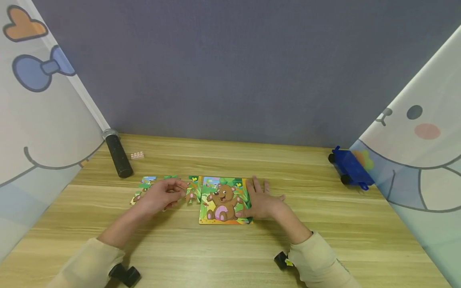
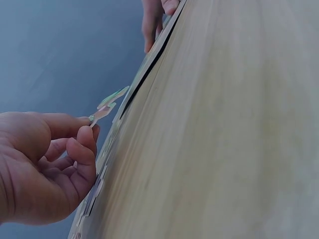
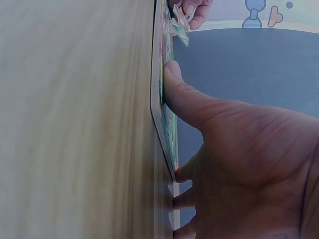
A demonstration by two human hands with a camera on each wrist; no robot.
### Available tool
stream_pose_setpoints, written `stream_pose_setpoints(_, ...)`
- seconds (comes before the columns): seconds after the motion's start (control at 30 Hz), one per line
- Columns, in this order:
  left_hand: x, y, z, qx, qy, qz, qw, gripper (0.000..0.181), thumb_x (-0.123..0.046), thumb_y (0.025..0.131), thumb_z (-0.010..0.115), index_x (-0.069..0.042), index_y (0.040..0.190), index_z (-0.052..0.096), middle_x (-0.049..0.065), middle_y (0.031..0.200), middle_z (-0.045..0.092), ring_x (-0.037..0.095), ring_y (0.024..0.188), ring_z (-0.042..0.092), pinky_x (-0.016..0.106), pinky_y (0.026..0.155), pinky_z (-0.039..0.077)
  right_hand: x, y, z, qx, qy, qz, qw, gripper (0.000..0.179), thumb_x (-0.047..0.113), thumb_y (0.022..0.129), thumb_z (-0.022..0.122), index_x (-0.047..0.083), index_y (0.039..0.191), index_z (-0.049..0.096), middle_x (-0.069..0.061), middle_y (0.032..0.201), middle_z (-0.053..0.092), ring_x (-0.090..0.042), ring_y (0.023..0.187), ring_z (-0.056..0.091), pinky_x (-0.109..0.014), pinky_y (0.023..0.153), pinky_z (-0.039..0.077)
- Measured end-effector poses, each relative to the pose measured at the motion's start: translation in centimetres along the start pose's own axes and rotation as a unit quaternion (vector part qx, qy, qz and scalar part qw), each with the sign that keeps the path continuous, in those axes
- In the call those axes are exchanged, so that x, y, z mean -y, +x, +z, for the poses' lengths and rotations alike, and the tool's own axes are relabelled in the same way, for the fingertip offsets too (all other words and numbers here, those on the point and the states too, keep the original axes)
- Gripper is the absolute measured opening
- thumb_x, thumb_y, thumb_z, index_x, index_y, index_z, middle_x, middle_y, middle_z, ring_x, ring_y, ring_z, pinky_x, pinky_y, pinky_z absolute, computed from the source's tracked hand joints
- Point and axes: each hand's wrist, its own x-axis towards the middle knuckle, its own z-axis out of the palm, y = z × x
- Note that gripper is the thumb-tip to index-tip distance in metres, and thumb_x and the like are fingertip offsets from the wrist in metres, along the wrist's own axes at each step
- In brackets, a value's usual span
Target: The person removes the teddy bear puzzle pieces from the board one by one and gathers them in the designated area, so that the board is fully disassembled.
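Observation:
Between thumb and forefinger, my left hand pinches a jigsaw piece, which is raised and tilted above the tabletop in the left wrist view. Right of it lies a square bear puzzle board showing a brown bear with a pink belly. My right hand rests with spread fingers across the board's right edge; its thumb lies over the picture. Other puzzle pieces lie left of the board, partly hidden beneath my left hand.
A black microphone lies at the back left beside a small pink toy brick. At the far right sits a blue wheeled toy. A grey panel stands behind the wooden table, with printed cloth on both sides.

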Motion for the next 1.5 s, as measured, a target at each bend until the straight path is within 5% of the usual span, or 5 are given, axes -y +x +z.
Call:
stream_pose_setpoints(0.33,0.27,-0.27,-0.63,0.019,-0.006,0.010,0.9998,0.024,-0.005,0.099,0.063,0.003,0.122,0.061,0.014,0.094,0.062,0.014,0.061,0.046,0.024,0.050,0.039,0.05,0.07,0.03,-0.002,0.002,-0.003,1.0000,0.118,0.066,0.083,0.071,0.008,0.163,0.006,-0.017,0.167,-0.006,-0.050,0.149,-0.004,-0.091,0.089,0.012)
stream_pose_setpoints(1.5,-0.28,-0.40,-0.14,-0.002,0.028,0.009,0.9996,0.019,-0.008,0.098,0.066,0.000,0.115,0.067,0.012,0.100,0.066,0.013,0.059,0.046,0.024,0.047,0.038,0.10,0.09,0.13,-0.007,-0.004,-0.001,1.0000,0.117,0.066,0.084,0.071,0.008,0.163,0.007,-0.017,0.168,-0.005,-0.049,0.149,-0.004,-0.091,0.090,0.013)
